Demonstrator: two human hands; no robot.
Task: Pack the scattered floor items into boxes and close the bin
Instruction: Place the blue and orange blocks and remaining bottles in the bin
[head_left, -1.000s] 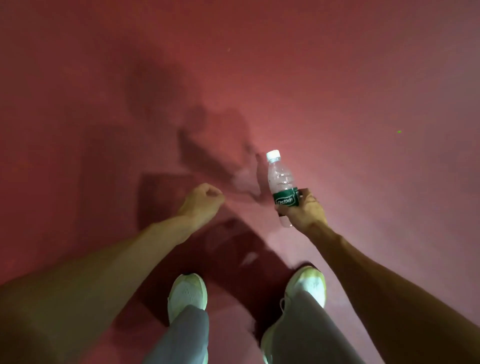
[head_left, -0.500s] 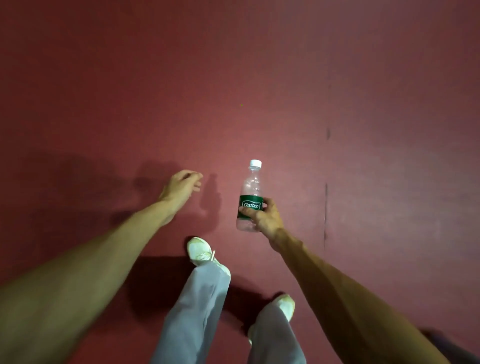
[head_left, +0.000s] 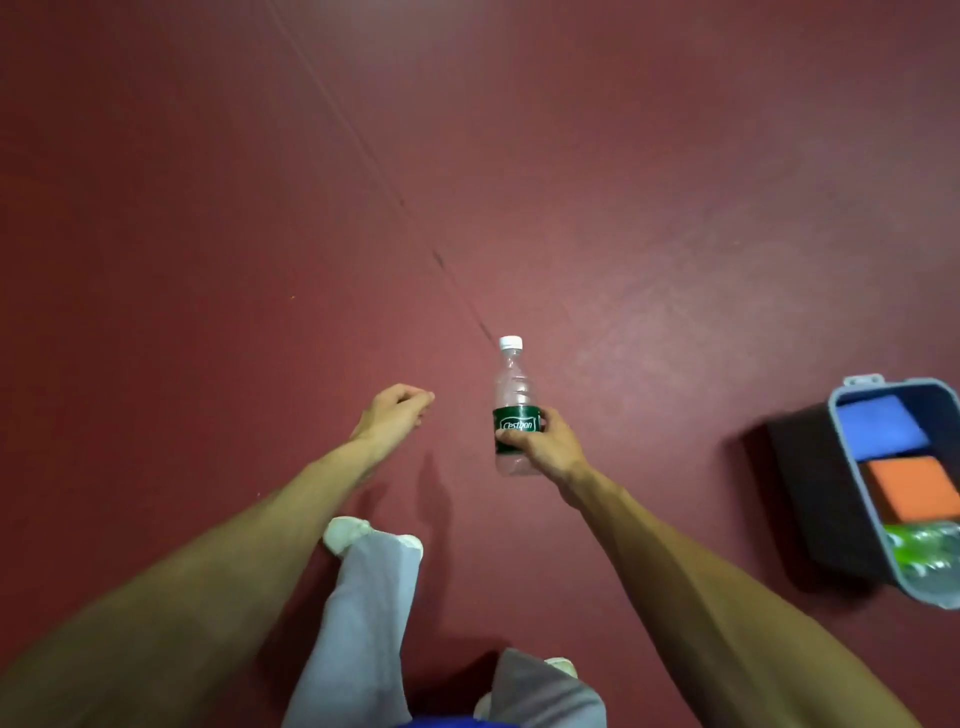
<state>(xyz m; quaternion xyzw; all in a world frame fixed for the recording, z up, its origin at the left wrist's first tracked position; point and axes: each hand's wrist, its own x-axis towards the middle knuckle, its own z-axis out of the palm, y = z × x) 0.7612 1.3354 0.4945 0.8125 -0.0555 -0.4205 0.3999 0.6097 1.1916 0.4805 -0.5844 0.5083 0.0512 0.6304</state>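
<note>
My right hand (head_left: 548, 447) grips a clear plastic water bottle (head_left: 513, 384) with a green label and white cap, held upright above the red floor. To its left, my left hand (head_left: 392, 415) hangs with loosely curled fingers and holds nothing. A grey bin (head_left: 836, 431) stands open at the right edge, partly cut off by the frame. Inside it lie a blue block (head_left: 878, 428), an orange block (head_left: 911, 488) and green-tinted bottles (head_left: 924, 553).
The dark red floor (head_left: 571, 182) stretches ahead, crossed by a thin diagonal seam. My legs in grey trousers and white shoes (head_left: 345, 535) stand below the hands, mid-step.
The view has swung so the grey bin now shows at the right edge. My feet have stepped on, and the bottle stays upright in my right hand.
</note>
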